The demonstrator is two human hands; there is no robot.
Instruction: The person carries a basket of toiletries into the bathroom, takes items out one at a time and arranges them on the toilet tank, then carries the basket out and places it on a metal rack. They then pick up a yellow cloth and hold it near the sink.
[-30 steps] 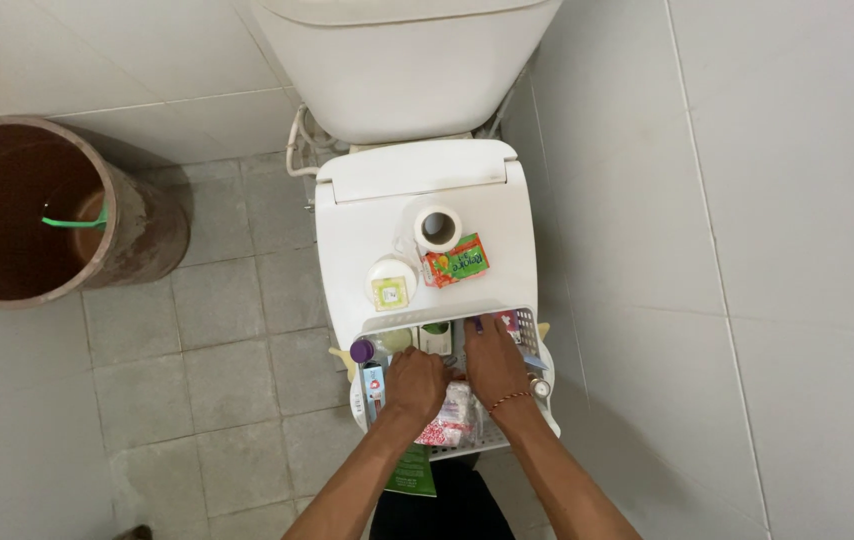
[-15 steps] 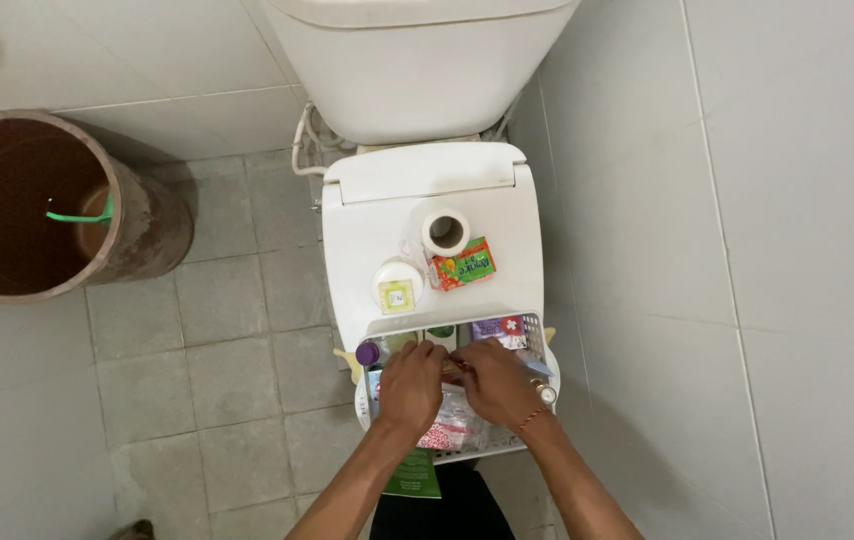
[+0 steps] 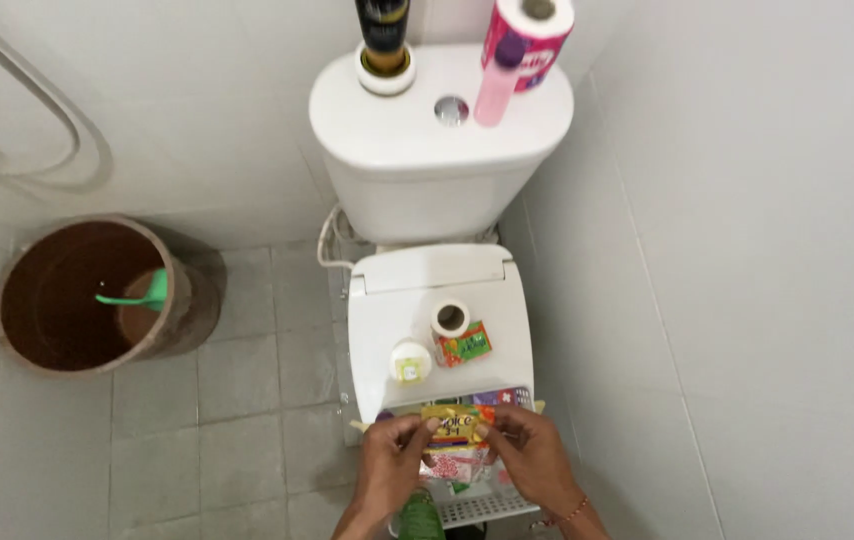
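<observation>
Head view: a small yellow packet (image 3: 455, 424) is held up between both hands, just above a white plastic basket (image 3: 482, 508) that rests on the front of the closed toilet lid (image 3: 437, 290). The left hand (image 3: 392, 468) pinches the packet's left edge with its fingers (image 3: 425, 428) narrowed onto it, and the right hand (image 3: 532, 458) pinches the right edge in the same way. A thin bracelet is seen at the right wrist. Below the fingers, more packets in red, white and green (image 3: 452, 468) lie in the basket, and a purple one shows at its far rim. A green bottle cap (image 3: 417, 515) is seen just beneath the left hand.

Beyond the fingers, on the lid, 3 things stand close together: a round white and yellow container (image 3: 410, 362), a small toilet paper roll (image 3: 450, 319) and an orange and green box (image 3: 465, 344) touching the roll. Farther off, on the cistern (image 3: 427, 135), a dark bottle, a pink bottle (image 3: 495, 85) and a wrapped paper roll are set. Well to the left of the hands, a brown bucket (image 3: 87, 295) with a green scoop (image 3: 137, 296) in it stands on the tiled floor.
</observation>
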